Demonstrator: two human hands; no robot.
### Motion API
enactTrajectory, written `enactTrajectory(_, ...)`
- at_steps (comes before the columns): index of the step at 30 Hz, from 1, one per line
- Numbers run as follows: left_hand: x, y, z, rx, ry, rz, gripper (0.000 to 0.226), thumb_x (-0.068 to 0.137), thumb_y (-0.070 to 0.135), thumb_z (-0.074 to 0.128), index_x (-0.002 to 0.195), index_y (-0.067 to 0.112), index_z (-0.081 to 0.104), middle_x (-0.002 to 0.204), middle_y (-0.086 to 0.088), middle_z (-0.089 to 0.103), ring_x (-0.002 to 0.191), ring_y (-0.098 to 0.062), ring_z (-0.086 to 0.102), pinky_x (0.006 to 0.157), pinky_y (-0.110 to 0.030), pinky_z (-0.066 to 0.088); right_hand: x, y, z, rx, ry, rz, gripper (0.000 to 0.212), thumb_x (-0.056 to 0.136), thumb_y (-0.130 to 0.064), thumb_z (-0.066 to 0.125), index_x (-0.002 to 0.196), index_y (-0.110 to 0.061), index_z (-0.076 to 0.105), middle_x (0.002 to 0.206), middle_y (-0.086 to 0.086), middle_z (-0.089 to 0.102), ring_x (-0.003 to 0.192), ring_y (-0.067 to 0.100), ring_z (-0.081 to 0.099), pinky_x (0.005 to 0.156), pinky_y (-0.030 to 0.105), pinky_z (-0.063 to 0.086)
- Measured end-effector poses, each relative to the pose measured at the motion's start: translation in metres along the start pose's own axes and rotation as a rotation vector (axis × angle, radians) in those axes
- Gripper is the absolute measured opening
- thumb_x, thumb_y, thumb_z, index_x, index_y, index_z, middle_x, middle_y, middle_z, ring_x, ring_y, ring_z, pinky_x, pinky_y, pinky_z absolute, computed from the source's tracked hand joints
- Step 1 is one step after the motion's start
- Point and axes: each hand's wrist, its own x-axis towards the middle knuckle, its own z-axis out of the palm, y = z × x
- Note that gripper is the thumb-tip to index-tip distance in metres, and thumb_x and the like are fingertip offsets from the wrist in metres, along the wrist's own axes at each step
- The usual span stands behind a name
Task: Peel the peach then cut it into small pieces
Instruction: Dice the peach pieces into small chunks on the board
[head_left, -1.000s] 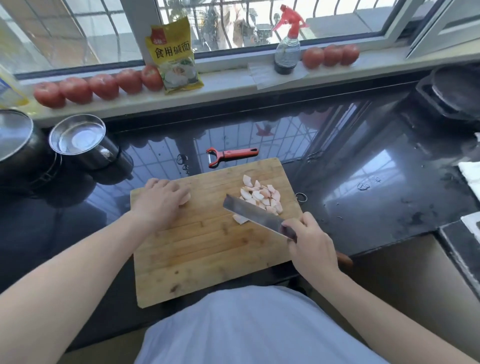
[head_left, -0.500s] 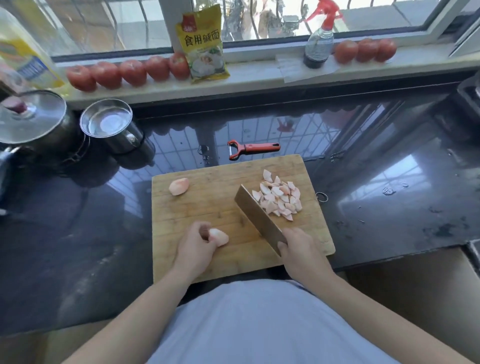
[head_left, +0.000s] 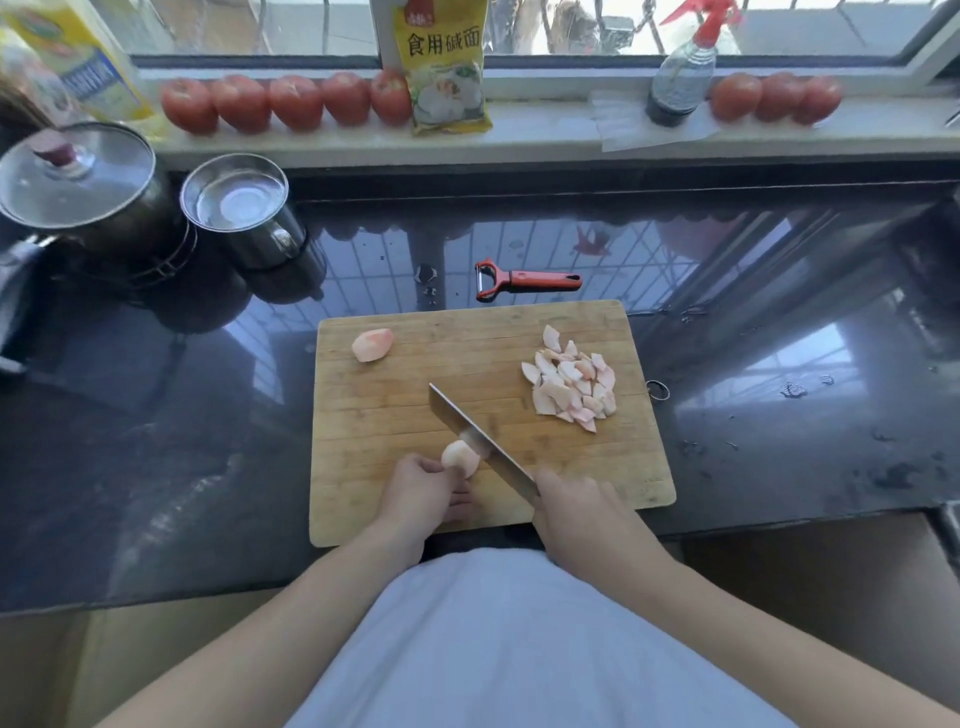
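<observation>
A bamboo cutting board (head_left: 395, 405) lies on the dark counter. My left hand (head_left: 421, 493) pinches a peeled peach chunk (head_left: 459, 458) against the board near its front edge. My right hand (head_left: 576, 506) grips the handle of a cleaver (head_left: 480, 439), whose blade rests against the chunk's right side. A pile of small peach pieces (head_left: 571, 382) sits at the board's right. Another peeled peach chunk (head_left: 372, 345) lies alone at the far left corner.
A red peeler (head_left: 524, 280) lies just behind the board. A steel cup (head_left: 244, 213) and a lidded pot (head_left: 83, 182) stand at the back left. Tomatoes (head_left: 291, 101), a yellow packet (head_left: 444, 67) and a spray bottle (head_left: 680, 78) line the windowsill.
My left hand left one peach chunk at the far left corner and brought another to the front of the board. The cleaver swung left from the pile and now meets that chunk.
</observation>
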Motion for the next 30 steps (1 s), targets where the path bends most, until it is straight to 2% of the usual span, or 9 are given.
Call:
enactTrajectory(6,-0.002,0.002,0.004,-0.065,-0.034,-0.023,0.042,0.087,0.023,0.084,0.112,0.001,0.057,0.099,-0.019,0.076,0.079,-0.027,0.079,0.069,-0.034,0.063,0.0,0.003,0.005,-0.058,-0.026,-0.003,0.016,0.094,-0.007,0.042,0.091,-0.02,0.034,0.07,0.001,0.048,0.054,0.02,0.031,0.062,0.04,0.037)
enactTrajectory(11,0.003,0.007,0.002,-0.129,-0.053,-0.062,0.039,0.093,0.025,0.077,0.117,-0.002,0.062,0.1,-0.024,0.076,0.081,-0.032,0.079,0.071,-0.038,0.065,0.001,0.0,0.0,-0.071,-0.071,-0.002,0.015,0.095,-0.004,0.039,0.092,-0.018,0.036,0.066,-0.002,0.036,0.057,0.017,0.03,0.06,0.038,0.033)
enactTrajectory(13,0.004,0.009,0.002,-0.126,-0.068,-0.061,0.044,0.091,0.024,0.08,0.12,-0.005,0.061,0.1,-0.025,0.076,0.081,-0.032,0.079,0.07,-0.037,0.065,0.005,-0.002,0.001,-0.082,-0.092,-0.004,0.015,0.095,-0.003,0.04,0.094,-0.017,0.036,0.069,-0.002,0.037,0.063,0.021,0.036,0.063,0.038,0.034)
enactTrajectory(16,0.003,0.014,0.002,-0.146,-0.077,-0.074,0.046,0.09,0.013,0.078,0.126,-0.004,0.054,0.102,-0.026,0.075,0.083,-0.033,0.079,0.069,-0.035,0.064,0.017,-0.01,0.005,-0.1,-0.107,-0.056,0.018,0.095,-0.004,0.048,0.095,-0.017,0.034,0.087,0.007,0.058,0.083,0.033,0.056,0.064,0.037,0.034)
enactTrajectory(19,-0.003,0.017,0.004,-0.146,-0.067,-0.069,0.032,0.089,0.015,0.078,0.114,0.001,0.062,0.099,-0.023,0.076,0.08,-0.032,0.078,0.068,-0.034,0.064,0.032,-0.02,0.011,-0.068,-0.052,-0.098,0.02,0.095,-0.004,0.051,0.093,-0.017,0.036,0.091,0.009,0.064,0.081,0.035,0.06,0.055,0.038,0.036)
enactTrajectory(21,-0.005,0.017,0.002,-0.119,-0.043,-0.053,0.032,0.088,0.026,0.082,0.106,0.005,0.065,0.092,-0.016,0.078,0.078,-0.029,0.078,0.07,-0.035,0.064,0.037,-0.02,0.01,0.005,-0.041,-0.068,0.016,0.095,-0.006,0.05,0.093,-0.018,0.041,0.088,0.007,0.062,0.077,0.03,0.057,0.059,0.041,0.047)
enactTrajectory(24,-0.001,0.021,-0.012,0.108,0.068,0.013,0.022,0.097,0.028,0.069,0.104,0.008,0.065,0.093,-0.012,0.078,0.076,-0.027,0.077,0.072,-0.041,0.066,0.026,-0.006,0.004,0.132,0.002,-0.023,0.009,0.1,-0.017,0.047,0.091,-0.019,0.046,0.087,0.006,0.063,0.078,0.029,0.059,0.066,0.042,0.053)
enactTrajectory(26,0.003,0.033,-0.034,0.514,0.183,0.138,0.018,0.099,0.033,0.057,0.095,0.017,0.062,0.093,-0.005,0.074,0.076,-0.025,0.072,0.074,-0.047,0.062,0.015,0.005,0.001,0.268,0.054,0.02,0.016,0.102,-0.022,0.045,0.088,-0.018,0.047,0.084,0.005,0.063,0.075,0.028,0.06,0.063,0.041,0.051)
enactTrajectory(30,0.003,0.049,-0.061,1.274,0.343,0.409,0.026,0.102,0.043,0.045,0.093,0.021,0.056,0.1,0.0,0.061,0.088,-0.021,0.058,0.077,-0.041,0.05,0.008,0.027,-0.001,0.467,0.141,0.157,0.02,0.1,-0.025,0.045,0.084,-0.016,0.05,0.078,0.006,0.062,0.068,0.033,0.062,0.063,0.052,0.056)
